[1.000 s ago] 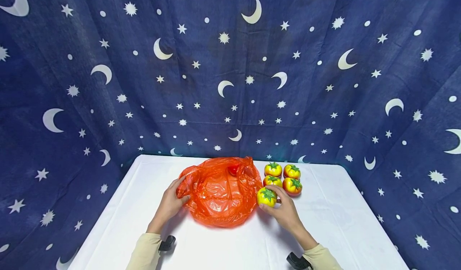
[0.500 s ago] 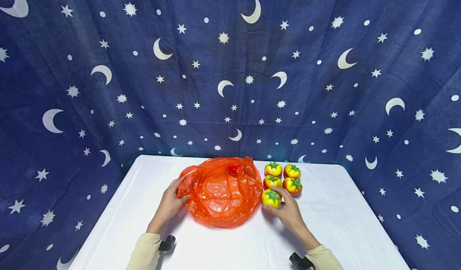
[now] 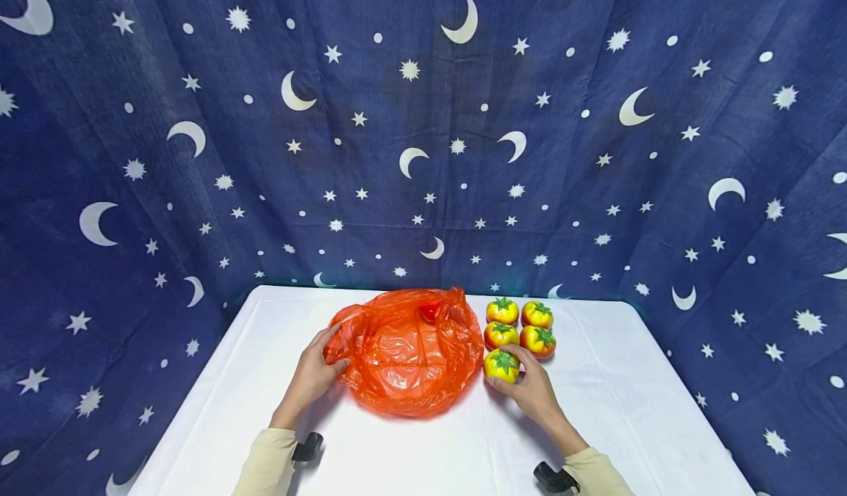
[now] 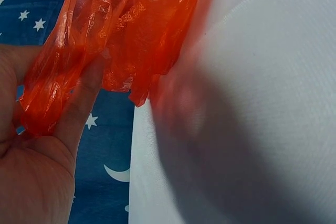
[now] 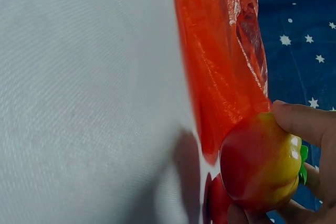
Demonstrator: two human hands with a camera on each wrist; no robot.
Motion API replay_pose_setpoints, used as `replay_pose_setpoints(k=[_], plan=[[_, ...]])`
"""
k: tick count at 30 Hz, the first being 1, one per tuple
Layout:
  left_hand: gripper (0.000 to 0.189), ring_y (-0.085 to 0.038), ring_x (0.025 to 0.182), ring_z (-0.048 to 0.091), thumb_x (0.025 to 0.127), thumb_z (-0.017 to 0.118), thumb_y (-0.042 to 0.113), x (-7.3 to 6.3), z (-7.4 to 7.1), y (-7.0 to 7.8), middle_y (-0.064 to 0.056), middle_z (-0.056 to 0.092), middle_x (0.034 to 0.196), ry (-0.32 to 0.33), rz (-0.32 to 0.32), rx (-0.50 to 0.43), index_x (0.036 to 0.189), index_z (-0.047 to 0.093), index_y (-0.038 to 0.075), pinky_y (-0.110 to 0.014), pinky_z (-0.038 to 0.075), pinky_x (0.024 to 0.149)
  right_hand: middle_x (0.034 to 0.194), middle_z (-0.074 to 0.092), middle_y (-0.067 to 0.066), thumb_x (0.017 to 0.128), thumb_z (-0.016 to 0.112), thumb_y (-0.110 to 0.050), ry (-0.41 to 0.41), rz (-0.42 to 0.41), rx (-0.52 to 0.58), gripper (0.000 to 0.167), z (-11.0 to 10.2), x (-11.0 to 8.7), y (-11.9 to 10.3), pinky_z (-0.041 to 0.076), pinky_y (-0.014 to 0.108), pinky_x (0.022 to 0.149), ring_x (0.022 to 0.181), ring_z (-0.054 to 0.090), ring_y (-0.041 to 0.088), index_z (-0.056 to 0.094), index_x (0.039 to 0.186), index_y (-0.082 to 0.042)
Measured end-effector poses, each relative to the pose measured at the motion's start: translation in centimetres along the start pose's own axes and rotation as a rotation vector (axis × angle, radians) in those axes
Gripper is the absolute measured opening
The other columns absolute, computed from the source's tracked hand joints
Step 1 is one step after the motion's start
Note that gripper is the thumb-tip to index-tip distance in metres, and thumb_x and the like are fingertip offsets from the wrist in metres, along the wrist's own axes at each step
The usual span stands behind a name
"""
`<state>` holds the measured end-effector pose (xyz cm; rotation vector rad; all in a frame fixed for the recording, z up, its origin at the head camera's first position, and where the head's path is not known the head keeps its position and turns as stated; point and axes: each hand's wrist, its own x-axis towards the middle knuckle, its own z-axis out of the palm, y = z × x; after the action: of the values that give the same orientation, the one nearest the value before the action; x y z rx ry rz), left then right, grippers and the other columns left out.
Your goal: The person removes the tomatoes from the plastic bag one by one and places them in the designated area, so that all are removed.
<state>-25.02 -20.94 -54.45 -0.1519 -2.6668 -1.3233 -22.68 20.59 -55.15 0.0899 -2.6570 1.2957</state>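
Observation:
A crinkled red plastic bag (image 3: 404, 349) lies spread on the white table. My left hand (image 3: 314, 371) grips its left edge, and the left wrist view shows the film bunched between thumb and fingers. To the right of the bag, my right hand (image 3: 532, 387) holds a yellow-and-red toy tomato (image 3: 501, 366) with green leaves on top. In the right wrist view, thumb and fingers curl round this toy tomato (image 5: 260, 163), close beside the bag (image 5: 220, 66). A small bright red patch (image 3: 429, 311) shows near the bag's back; its kind is unclear.
Several similar toy tomatoes (image 3: 537, 342) stand in two columns just behind the held one. White cloth covers the table (image 3: 615, 393). A dark blue curtain (image 3: 423, 114) with moons and stars hangs behind and at both sides.
My right hand has shifted a little to the right with the toy tomato, away from the bag and in line with the left column. The left hand and the bag look unchanged.

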Motion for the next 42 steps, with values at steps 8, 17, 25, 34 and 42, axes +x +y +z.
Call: replay_pose_setpoints(k=[8, 17, 25, 34, 42], plan=[[0.076, -0.045, 0.138, 0.041, 0.078, 0.076, 0.002, -0.1, 0.1, -0.3, -0.019, 0.045, 0.148, 0.019, 0.021, 0.004, 0.147, 0.043, 0.007, -0.061, 0.032, 0.114, 0.14, 0.05, 0.014, 0.074, 0.085, -0.024, -0.022, 0.039, -0.009, 0.063, 0.2, 0.2, 0.5, 0.051, 0.05, 0.097, 0.122, 0.053, 0.033, 0.058, 0.131, -0.014], [0.076, -0.043, 0.14, 0.038, 0.081, 0.075, 0.004, 0.0, 0.0, -0.1, -0.018, 0.043, 0.15, -0.012, -0.025, 0.001, 0.149, 0.041, 0.009, -0.061, 0.031, 0.115, 0.137, 0.053, 0.016, 0.074, 0.085, -0.022, -0.015, 0.022, -0.01, 0.064, 0.4, 0.2, 1.1, 0.05, 0.051, 0.099, 0.12, 0.055, 0.033, 0.058, 0.13, -0.009], [0.077, -0.045, 0.139, 0.04, 0.079, 0.076, 0.002, -0.1, 0.1, -0.2, -0.02, 0.044, 0.149, -0.001, -0.023, 0.001, 0.148, 0.042, 0.008, -0.062, 0.031, 0.114, 0.138, 0.051, 0.017, 0.076, 0.084, -0.018, -0.026, 0.06, -0.018, 0.064, 0.8, 0.4, 1.4, 0.05, 0.051, 0.102, 0.123, 0.054, 0.033, 0.056, 0.133, -0.009], [0.076, -0.045, 0.139, 0.039, 0.079, 0.076, 0.003, -0.1, 0.0, -0.2, -0.02, 0.044, 0.149, 0.001, -0.016, 0.001, 0.147, 0.043, 0.007, -0.062, 0.031, 0.114, 0.141, 0.049, 0.02, 0.077, 0.083, -0.017, -0.03, 0.066, -0.011, 0.066, 0.7, 0.5, 1.6, 0.049, 0.052, 0.102, 0.124, 0.054, 0.036, 0.053, 0.135, -0.007], [0.076, -0.046, 0.138, 0.04, 0.078, 0.076, 0.001, -0.2, 0.1, -0.4, -0.021, 0.045, 0.148, 0.023, 0.003, -0.003, 0.147, 0.044, 0.007, -0.062, 0.031, 0.114, 0.144, 0.046, 0.02, 0.08, 0.08, -0.016, -0.046, 0.114, -0.013, 0.066, 0.5, 0.2, 1.7, 0.048, 0.053, 0.104, 0.126, 0.052, 0.039, 0.05, 0.138, -0.008]])
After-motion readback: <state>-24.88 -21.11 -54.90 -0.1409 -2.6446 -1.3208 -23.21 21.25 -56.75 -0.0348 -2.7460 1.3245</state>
